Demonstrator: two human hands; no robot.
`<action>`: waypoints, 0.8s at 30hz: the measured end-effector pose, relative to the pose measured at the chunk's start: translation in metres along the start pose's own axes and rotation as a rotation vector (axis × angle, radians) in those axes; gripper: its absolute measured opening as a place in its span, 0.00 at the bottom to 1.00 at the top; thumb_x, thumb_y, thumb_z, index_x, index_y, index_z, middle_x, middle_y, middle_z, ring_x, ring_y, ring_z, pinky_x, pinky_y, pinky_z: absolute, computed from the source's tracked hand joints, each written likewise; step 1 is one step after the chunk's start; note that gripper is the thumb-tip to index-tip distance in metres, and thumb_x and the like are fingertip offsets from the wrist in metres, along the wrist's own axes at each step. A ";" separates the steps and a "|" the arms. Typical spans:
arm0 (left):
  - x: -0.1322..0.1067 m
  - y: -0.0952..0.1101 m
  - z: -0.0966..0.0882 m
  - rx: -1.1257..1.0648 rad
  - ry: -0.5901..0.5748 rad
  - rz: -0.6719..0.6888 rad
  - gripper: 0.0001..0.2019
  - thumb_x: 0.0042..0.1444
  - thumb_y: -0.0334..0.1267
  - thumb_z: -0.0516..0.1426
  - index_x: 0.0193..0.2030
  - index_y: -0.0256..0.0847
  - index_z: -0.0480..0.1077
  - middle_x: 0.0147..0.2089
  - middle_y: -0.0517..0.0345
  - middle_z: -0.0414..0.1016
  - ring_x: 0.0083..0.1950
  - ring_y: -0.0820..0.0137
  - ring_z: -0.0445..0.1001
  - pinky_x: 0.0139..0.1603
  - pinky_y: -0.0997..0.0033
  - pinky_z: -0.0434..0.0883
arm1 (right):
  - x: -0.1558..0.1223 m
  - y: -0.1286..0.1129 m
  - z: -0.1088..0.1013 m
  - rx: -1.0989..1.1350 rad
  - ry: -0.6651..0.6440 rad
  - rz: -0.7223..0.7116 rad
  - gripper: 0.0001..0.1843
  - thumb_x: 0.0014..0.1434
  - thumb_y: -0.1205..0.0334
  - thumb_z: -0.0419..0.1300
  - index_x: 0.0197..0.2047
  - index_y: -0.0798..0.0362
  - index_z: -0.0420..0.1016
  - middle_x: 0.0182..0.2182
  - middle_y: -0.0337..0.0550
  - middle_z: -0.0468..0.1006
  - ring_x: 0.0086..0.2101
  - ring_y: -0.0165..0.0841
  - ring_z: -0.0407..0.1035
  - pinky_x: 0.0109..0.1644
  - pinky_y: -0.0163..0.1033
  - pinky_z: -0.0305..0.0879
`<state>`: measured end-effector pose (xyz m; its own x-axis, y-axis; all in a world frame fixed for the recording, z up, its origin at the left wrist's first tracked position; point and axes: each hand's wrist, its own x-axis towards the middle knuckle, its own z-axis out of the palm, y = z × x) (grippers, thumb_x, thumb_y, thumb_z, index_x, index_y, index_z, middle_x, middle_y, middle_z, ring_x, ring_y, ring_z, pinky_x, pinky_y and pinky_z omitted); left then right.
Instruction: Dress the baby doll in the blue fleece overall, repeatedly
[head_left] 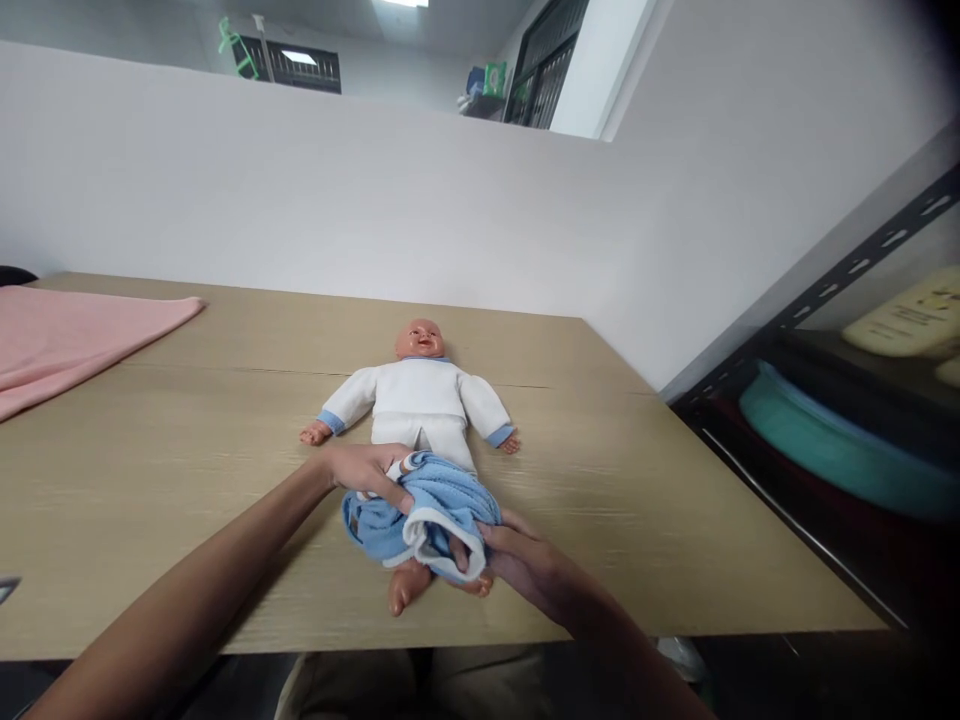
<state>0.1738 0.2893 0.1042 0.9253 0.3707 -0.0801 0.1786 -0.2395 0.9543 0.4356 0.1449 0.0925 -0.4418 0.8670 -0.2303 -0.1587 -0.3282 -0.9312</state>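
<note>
A baby doll (421,388) lies on its back on the table, head toward the wall and feet toward me. It wears a white top and white bottoms with blue cuffs at the wrists. A light blue garment with white trim (450,490) is bunched over its lower legs, and its bare feet show below. My left hand (371,472) grips the garment's upper left part, thumb on top. My right hand (517,555) holds the white-trimmed opening at the lower right, some fingers hidden inside or behind the cloth.
The wooden table (225,480) meets a white wall at the back. A pink cloth (82,335) lies at the far left. On the right stands a dark metal shelf (847,270) with a teal basin (840,450) and a cream-coloured bottle (904,315).
</note>
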 end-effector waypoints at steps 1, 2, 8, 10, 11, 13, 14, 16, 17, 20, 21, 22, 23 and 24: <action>0.000 -0.001 0.001 -0.032 -0.020 -0.017 0.41 0.48 0.79 0.71 0.40 0.36 0.83 0.42 0.42 0.87 0.46 0.47 0.85 0.51 0.48 0.84 | -0.003 0.003 0.000 -0.036 0.016 0.004 0.30 0.61 0.29 0.75 0.43 0.49 0.82 0.37 0.44 0.83 0.39 0.41 0.77 0.49 0.47 0.77; 0.000 -0.001 0.002 -0.079 -0.045 -0.029 0.40 0.49 0.79 0.70 0.40 0.36 0.82 0.42 0.42 0.87 0.48 0.46 0.84 0.54 0.47 0.83 | -0.006 0.005 0.001 -0.083 0.015 -0.012 0.32 0.60 0.28 0.76 0.45 0.50 0.82 0.38 0.45 0.83 0.41 0.42 0.78 0.52 0.48 0.78; 0.000 0.001 0.007 -0.136 -0.077 -0.034 0.35 0.58 0.72 0.69 0.48 0.36 0.81 0.47 0.44 0.86 0.51 0.49 0.82 0.61 0.49 0.79 | -0.019 0.016 0.019 -0.259 0.192 -0.129 0.35 0.60 0.39 0.80 0.63 0.48 0.82 0.55 0.54 0.88 0.57 0.55 0.81 0.67 0.63 0.78; 0.000 0.005 0.010 -0.126 -0.098 -0.055 0.35 0.60 0.70 0.69 0.51 0.36 0.81 0.49 0.44 0.86 0.51 0.50 0.82 0.59 0.51 0.79 | -0.019 0.021 0.023 -0.275 0.374 -0.165 0.30 0.67 0.40 0.73 0.64 0.48 0.83 0.58 0.54 0.88 0.59 0.56 0.81 0.65 0.63 0.80; 0.001 0.008 0.011 -0.119 -0.102 -0.062 0.35 0.60 0.70 0.69 0.53 0.36 0.81 0.51 0.44 0.86 0.52 0.49 0.82 0.59 0.51 0.79 | -0.018 0.024 0.023 -0.294 0.443 -0.200 0.26 0.70 0.41 0.70 0.63 0.48 0.84 0.58 0.54 0.88 0.60 0.57 0.81 0.65 0.62 0.81; 0.003 0.013 0.013 -0.108 -0.081 -0.051 0.37 0.59 0.71 0.69 0.57 0.37 0.80 0.55 0.44 0.86 0.56 0.47 0.81 0.61 0.51 0.79 | -0.016 0.030 0.021 -0.339 0.550 -0.276 0.21 0.73 0.46 0.65 0.60 0.49 0.85 0.56 0.53 0.89 0.59 0.56 0.81 0.64 0.58 0.82; 0.004 0.015 0.015 -0.108 -0.067 -0.032 0.38 0.57 0.71 0.70 0.58 0.38 0.80 0.57 0.43 0.86 0.58 0.46 0.81 0.63 0.50 0.79 | -0.014 0.033 0.020 -0.351 0.590 -0.298 0.20 0.73 0.48 0.64 0.60 0.49 0.85 0.55 0.53 0.89 0.58 0.56 0.81 0.62 0.57 0.83; 0.006 0.017 0.020 -0.118 -0.062 0.017 0.39 0.54 0.70 0.73 0.59 0.38 0.80 0.58 0.44 0.86 0.62 0.44 0.81 0.66 0.49 0.78 | -0.011 0.042 0.021 -0.355 0.644 -0.290 0.21 0.72 0.50 0.64 0.62 0.50 0.84 0.55 0.54 0.89 0.54 0.55 0.83 0.56 0.56 0.87; 0.008 0.018 0.024 -0.122 -0.077 0.033 0.38 0.53 0.67 0.75 0.59 0.39 0.80 0.58 0.46 0.86 0.62 0.45 0.82 0.68 0.50 0.77 | -0.011 0.048 0.023 -0.366 0.673 -0.287 0.23 0.71 0.50 0.64 0.63 0.51 0.83 0.55 0.55 0.89 0.53 0.55 0.84 0.54 0.56 0.87; 0.011 0.020 0.035 -0.060 -0.100 0.009 0.27 0.52 0.50 0.77 0.56 0.43 0.81 0.53 0.54 0.88 0.57 0.51 0.85 0.63 0.55 0.79 | -0.017 0.069 0.039 -0.487 0.767 -0.310 0.27 0.66 0.49 0.68 0.63 0.54 0.83 0.57 0.61 0.88 0.57 0.60 0.83 0.62 0.61 0.84; 0.011 0.021 0.039 -0.002 -0.076 -0.010 0.23 0.53 0.46 0.75 0.53 0.43 0.80 0.51 0.55 0.87 0.54 0.53 0.85 0.59 0.57 0.80 | -0.021 0.076 0.047 -0.525 0.785 -0.308 0.27 0.65 0.49 0.69 0.63 0.54 0.82 0.57 0.62 0.88 0.58 0.62 0.82 0.65 0.62 0.82; 0.012 0.022 0.042 0.073 -0.039 -0.029 0.18 0.53 0.42 0.73 0.50 0.43 0.80 0.49 0.56 0.87 0.51 0.55 0.85 0.56 0.58 0.79 | -0.026 0.084 0.055 -0.543 0.788 -0.290 0.28 0.66 0.48 0.70 0.64 0.53 0.82 0.57 0.63 0.87 0.58 0.62 0.82 0.66 0.62 0.81; 0.012 0.024 0.045 0.156 0.002 -0.047 0.15 0.54 0.40 0.70 0.47 0.43 0.78 0.46 0.57 0.85 0.49 0.55 0.84 0.53 0.59 0.78 | -0.031 0.091 0.062 -0.541 0.776 -0.260 0.28 0.68 0.46 0.69 0.65 0.52 0.81 0.57 0.63 0.87 0.57 0.61 0.83 0.65 0.61 0.82; 0.012 0.025 0.047 0.234 0.032 -0.066 0.13 0.54 0.40 0.69 0.44 0.43 0.76 0.44 0.57 0.83 0.46 0.56 0.83 0.50 0.60 0.77 | -0.036 0.097 0.069 -0.537 0.757 -0.228 0.27 0.70 0.45 0.69 0.65 0.51 0.80 0.55 0.62 0.88 0.54 0.60 0.84 0.62 0.60 0.83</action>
<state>0.2057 0.2455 0.1132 0.8988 0.4194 -0.1277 0.3145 -0.4138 0.8543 0.3749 0.0558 0.0296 0.2684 0.9629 0.0267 0.3395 -0.0686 -0.9381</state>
